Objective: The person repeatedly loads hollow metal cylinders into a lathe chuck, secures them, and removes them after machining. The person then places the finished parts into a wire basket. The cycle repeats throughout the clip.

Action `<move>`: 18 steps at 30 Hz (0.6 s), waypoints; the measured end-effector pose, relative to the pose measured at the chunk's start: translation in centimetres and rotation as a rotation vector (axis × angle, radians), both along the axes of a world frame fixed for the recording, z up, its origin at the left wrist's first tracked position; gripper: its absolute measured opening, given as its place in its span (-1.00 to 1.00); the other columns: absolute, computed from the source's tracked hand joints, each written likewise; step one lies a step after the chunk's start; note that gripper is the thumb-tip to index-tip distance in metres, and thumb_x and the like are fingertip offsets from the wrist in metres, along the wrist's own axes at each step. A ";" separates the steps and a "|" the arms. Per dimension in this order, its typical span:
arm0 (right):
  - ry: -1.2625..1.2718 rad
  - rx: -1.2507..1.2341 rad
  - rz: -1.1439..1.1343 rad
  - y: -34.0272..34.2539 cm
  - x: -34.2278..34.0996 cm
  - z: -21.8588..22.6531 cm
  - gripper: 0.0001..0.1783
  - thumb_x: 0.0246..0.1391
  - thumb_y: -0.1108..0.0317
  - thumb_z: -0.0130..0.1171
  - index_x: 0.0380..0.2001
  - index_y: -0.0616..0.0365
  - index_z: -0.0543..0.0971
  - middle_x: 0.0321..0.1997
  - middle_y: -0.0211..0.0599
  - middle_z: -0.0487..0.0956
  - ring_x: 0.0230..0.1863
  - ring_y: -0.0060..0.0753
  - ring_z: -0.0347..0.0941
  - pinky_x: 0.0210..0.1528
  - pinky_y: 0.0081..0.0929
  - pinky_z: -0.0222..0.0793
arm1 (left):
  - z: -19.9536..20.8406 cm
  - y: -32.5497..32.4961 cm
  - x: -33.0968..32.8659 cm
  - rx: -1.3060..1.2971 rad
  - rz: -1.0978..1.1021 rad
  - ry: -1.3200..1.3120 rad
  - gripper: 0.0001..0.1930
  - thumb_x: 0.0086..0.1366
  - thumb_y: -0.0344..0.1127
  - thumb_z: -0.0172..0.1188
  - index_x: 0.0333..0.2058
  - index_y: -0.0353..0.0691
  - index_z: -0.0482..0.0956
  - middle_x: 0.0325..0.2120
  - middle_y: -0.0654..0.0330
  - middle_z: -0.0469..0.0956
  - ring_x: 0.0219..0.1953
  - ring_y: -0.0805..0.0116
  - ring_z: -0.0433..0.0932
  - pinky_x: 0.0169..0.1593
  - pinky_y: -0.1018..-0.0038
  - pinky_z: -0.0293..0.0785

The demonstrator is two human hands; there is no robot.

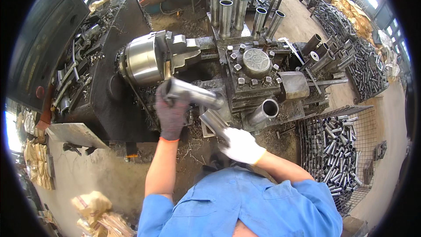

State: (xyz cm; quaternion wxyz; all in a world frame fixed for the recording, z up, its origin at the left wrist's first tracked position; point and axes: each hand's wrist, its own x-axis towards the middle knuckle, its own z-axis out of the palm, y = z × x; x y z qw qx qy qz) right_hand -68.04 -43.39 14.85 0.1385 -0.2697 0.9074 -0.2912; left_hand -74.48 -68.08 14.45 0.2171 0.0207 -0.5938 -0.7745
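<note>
My left hand (172, 115), in a dark grey glove, is closed around a shiny metal tube (195, 94) held slantwise in front of the lathe chuck (142, 59). The chuck's jaws (180, 46) have no tube between them. In its white glove, my right hand (242, 146) grips a second metal tube (213, 122), lower and closer to my body, its far end pointing up and left. Another metal tube (264, 112) stands tilted just beyond the right hand. Behind it sits the tool post (256, 62) with its ring of square-headed bolts.
Several tubes (226, 15) stand upright behind the tool post. More dark tubes (324, 55) lean at the right, beside a caliper (291, 49). A wire basket (335, 153) full of short tubes stands at my right. Metal scraps lie on the lathe's headstock (109, 30).
</note>
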 end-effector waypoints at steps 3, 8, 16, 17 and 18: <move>0.264 0.166 -0.082 -4.6 -1.2 -5.6 -0.54 0.12 0.08 0.33 -0.05 0.17 0.56 -0.12 0.01 0.65 -0.16 0.12 0.68 -0.15 0.05 0.63 | 0.6 -3.9 3.0 0.363 -0.044 -0.100 -0.53 0.55 -0.06 0.25 0.25 -0.22 0.47 0.01 0.08 0.67 -0.02 0.13 0.70 0.15 0.16 0.67; 0.357 0.303 -0.166 -5.4 -4.0 -9.9 -0.71 0.14 0.20 0.25 -0.13 0.11 0.59 -0.23 -0.04 0.67 -0.23 0.08 0.71 -0.22 0.05 0.63 | -2.8 -5.2 4.3 0.886 -0.405 -0.167 -0.27 0.48 0.43 0.06 0.05 -0.24 0.61 -0.08 -0.06 0.69 -0.10 -0.04 0.73 0.07 -0.08 0.72; -0.437 -0.630 -0.269 -4.3 -6.3 -0.9 -0.23 0.14 -0.01 0.44 0.20 0.45 0.58 -0.07 0.02 0.76 -0.06 -0.33 0.67 0.07 -0.37 0.56 | -6.5 -3.5 5.1 0.925 -0.421 -0.384 -0.21 0.48 0.43 0.03 0.16 -0.29 0.56 -0.05 -0.02 0.66 -0.07 0.02 0.68 0.11 0.04 0.67; -0.338 -0.435 -0.160 -4.7 -6.2 -0.3 -0.18 0.08 -0.06 0.47 0.19 0.43 0.57 -0.05 0.07 0.75 -0.06 -0.25 0.69 0.04 -0.31 0.58 | -6.1 -2.7 5.6 0.734 -0.317 -0.327 -0.25 0.50 0.40 0.04 0.21 -0.23 0.55 -0.01 0.02 0.66 0.01 0.00 0.66 0.21 0.05 0.61; -0.198 -0.241 -0.077 -5.2 -6.0 0.2 -0.13 0.02 -0.11 0.51 0.18 0.41 0.56 -0.04 0.12 0.74 -0.06 -0.16 0.71 0.02 -0.26 0.60 | -5.4 -2.0 5.5 0.866 -0.283 -0.349 -0.30 0.54 0.35 0.03 0.25 -0.18 0.52 0.06 0.02 0.64 0.07 -0.02 0.63 0.25 0.01 0.56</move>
